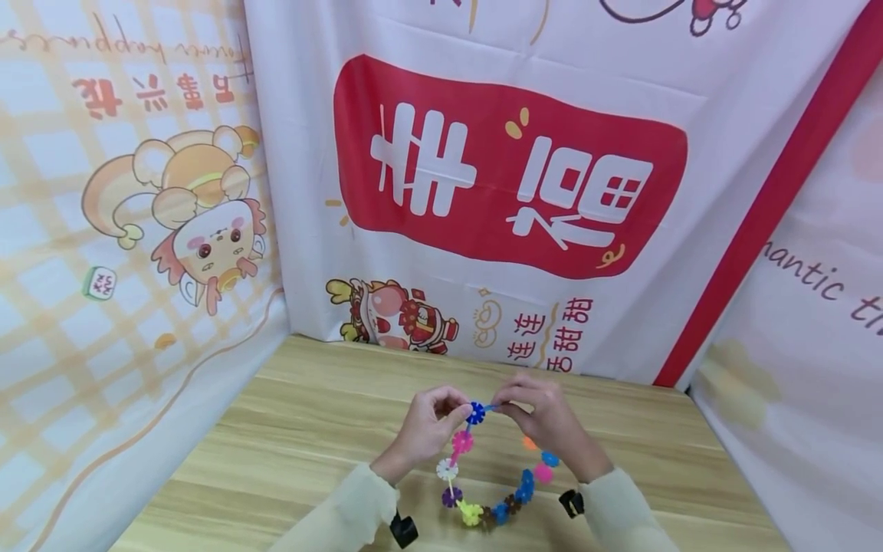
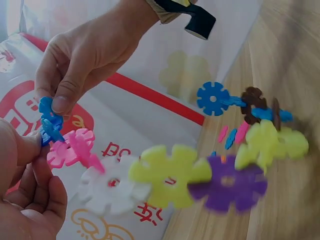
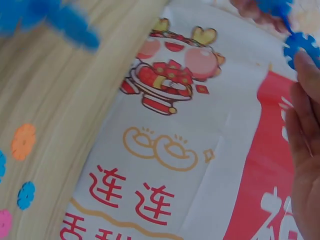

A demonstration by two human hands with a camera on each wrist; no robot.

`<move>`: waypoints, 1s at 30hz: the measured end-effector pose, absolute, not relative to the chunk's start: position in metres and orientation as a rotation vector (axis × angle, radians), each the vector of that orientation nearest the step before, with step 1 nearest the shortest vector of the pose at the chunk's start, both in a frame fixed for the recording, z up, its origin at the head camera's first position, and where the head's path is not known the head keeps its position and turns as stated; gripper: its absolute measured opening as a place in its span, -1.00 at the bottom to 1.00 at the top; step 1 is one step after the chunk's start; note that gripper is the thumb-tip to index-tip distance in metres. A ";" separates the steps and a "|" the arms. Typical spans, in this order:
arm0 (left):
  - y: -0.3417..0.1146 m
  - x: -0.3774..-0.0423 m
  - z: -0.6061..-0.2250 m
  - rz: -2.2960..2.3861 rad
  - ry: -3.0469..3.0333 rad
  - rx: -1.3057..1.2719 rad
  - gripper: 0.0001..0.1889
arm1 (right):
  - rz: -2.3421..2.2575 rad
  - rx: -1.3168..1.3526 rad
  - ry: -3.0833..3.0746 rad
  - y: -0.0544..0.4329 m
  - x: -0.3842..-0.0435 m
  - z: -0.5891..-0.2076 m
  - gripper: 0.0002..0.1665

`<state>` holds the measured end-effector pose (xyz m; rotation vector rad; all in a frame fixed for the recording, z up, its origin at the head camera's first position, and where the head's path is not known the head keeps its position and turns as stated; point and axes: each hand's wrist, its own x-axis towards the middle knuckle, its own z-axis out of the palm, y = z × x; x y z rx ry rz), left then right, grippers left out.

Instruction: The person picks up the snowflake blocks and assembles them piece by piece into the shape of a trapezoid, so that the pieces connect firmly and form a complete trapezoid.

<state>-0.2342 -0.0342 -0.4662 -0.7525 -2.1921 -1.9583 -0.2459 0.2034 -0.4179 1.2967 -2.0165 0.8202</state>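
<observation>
Bottom middle: left hand [image 1: 422,427] pinches navy disc [image 1: 476,414], right hand [image 1: 548,410] pinches blue disc [image 3: 300,43]. Hard tug could pop chain [image 1: 472,514] apart (it looks wobbly).

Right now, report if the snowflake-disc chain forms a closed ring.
Open: left hand and right hand pinch pieces at one end of the chain; its other end, a blue disc, is free.

Fingers [image 2: 66,95] pinching blue discs [image 2: 48,125], chain [image 2: 150,169] (partly blurred)
</observation>
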 end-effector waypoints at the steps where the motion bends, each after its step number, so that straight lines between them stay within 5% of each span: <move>1: -0.033 -0.234 -0.466 -1.962 -2.181 -0.757 -0.89 | 0.805 1.298 -1.996 0.203 -0.245 -0.419 -0.70; 19: -0.027 -0.244 -0.440 -1.746 -2.500 -1.063 -0.63 | 0.784 1.434 -2.130 0.212 -0.239 -0.393 -0.69; 30: -0.032 -0.242 -0.447 -1.797 -2.425 -1.097 -0.73 | 0.735 1.010 -2.756 0.278 -0.232 -0.444 -0.86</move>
